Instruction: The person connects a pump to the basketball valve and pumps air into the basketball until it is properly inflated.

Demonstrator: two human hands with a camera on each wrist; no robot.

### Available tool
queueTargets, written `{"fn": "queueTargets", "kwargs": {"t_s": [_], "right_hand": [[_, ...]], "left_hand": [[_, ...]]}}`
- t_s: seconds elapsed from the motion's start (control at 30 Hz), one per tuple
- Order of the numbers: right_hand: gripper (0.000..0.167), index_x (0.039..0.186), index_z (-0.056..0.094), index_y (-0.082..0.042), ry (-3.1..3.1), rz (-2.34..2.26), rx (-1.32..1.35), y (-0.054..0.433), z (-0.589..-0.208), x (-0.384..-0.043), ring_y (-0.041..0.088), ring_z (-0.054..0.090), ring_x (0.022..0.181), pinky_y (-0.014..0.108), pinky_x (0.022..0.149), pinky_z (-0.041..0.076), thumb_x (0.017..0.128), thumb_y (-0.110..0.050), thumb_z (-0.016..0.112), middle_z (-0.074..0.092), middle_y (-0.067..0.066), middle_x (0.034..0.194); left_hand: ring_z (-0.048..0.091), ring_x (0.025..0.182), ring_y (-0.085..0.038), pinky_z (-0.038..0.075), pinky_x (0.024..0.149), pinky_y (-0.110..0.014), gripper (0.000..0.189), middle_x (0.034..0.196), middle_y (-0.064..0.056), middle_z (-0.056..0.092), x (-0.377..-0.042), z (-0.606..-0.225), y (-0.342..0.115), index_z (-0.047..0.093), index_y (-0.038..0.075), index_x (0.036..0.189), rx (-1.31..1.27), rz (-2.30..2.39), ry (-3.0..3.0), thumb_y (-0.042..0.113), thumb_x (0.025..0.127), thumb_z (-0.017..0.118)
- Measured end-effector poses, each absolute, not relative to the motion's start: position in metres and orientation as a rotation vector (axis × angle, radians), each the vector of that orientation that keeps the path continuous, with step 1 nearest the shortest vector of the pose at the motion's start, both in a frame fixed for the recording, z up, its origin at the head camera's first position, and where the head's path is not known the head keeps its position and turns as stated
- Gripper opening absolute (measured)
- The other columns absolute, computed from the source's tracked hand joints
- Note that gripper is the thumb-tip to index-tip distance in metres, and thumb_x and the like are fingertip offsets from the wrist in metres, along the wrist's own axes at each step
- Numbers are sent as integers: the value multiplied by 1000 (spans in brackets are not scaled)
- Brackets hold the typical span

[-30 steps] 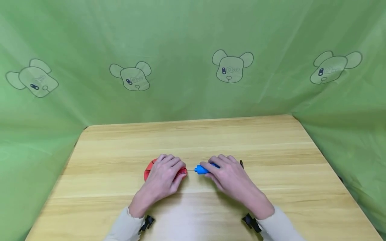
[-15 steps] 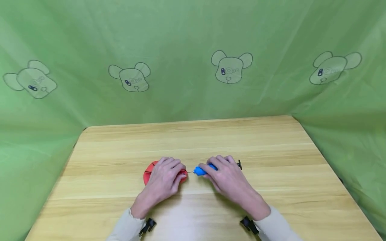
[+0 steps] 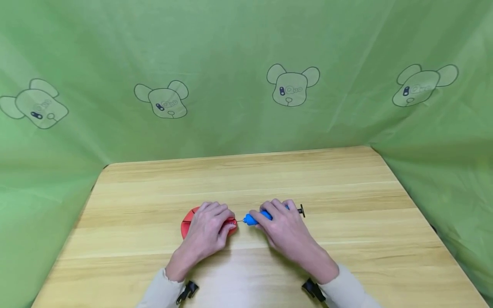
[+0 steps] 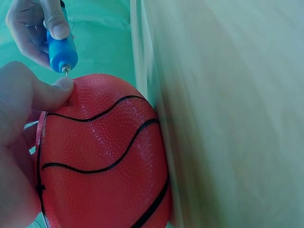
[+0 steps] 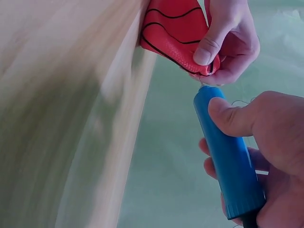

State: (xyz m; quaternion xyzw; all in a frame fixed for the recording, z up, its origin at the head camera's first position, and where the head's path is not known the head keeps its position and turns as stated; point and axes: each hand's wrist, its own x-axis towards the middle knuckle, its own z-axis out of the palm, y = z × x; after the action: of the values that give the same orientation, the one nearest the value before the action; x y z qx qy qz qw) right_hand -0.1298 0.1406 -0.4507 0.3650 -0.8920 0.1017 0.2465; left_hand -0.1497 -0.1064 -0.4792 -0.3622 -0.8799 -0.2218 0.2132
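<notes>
A limp, deflated red basketball (image 4: 107, 142) with black lines lies on the table, folded at its right end. My left hand (image 3: 208, 224) rests over it and pinches that end between thumb and fingers. In my right hand (image 3: 286, 226) is a blue hand pump (image 5: 228, 152), gripped round its barrel with the thumb along the top. From the pump's front a thin metal needle (image 3: 240, 221) points left and meets the pinched edge of the ball. How deep it sits there I cannot tell. The pump's black handle (image 3: 301, 210) sticks out behind my right hand.
Both hands work over a light wooden table (image 3: 154, 184). Green cloth (image 3: 231, 132) printed with bear heads hangs behind it and along both sides. A black clip-like piece (image 3: 187, 292) sits at the left wrist, another (image 3: 313, 290) at the right.
My right hand and the pump have shifted slightly left, so less of the needle shows between pump and ball. More of the black handle is visible. The left hand keeps its pinch.
</notes>
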Motion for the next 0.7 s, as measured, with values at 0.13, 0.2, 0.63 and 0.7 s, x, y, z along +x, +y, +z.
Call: {"fn": "queueTargets", "kwargs": {"t_s": [0.13,0.2,0.63,0.7], "right_hand": [[27,117,73,-16,-2429,268,998,139,-451,-130,27,63,90,45,77,46,93,-29,75,68,8,102],[27,117,73,-16,-2426,266,994,139,-451,-129,28,63,91,45,77,46,93,-29,74,68,8,102],[27,116,73,-17,-2436,276,954,131,-453,-128,27,64,89,47,78,49,92,-28,76,68,7,100],[27,116,73,-17,-2436,287,952,130,-455,-129,27,64,89,47,77,49,91,-28,77,68,6,100]], "left_hand": [[57,78,-13,47,84,-34,7,84,9,64,-150,-480,-106,71,16,89,-1008,-630,-2426,11,87,75],[58,78,-13,47,83,-34,7,83,9,64,-150,-480,-105,71,16,88,-1006,-646,-2412,10,86,76],[58,76,-12,48,83,-34,11,80,8,65,-150,-480,-106,72,14,85,-962,-744,-2422,3,84,76],[58,75,-12,48,82,-33,11,80,7,65,-150,-481,-106,72,13,84,-955,-765,-2416,2,83,76]]}}
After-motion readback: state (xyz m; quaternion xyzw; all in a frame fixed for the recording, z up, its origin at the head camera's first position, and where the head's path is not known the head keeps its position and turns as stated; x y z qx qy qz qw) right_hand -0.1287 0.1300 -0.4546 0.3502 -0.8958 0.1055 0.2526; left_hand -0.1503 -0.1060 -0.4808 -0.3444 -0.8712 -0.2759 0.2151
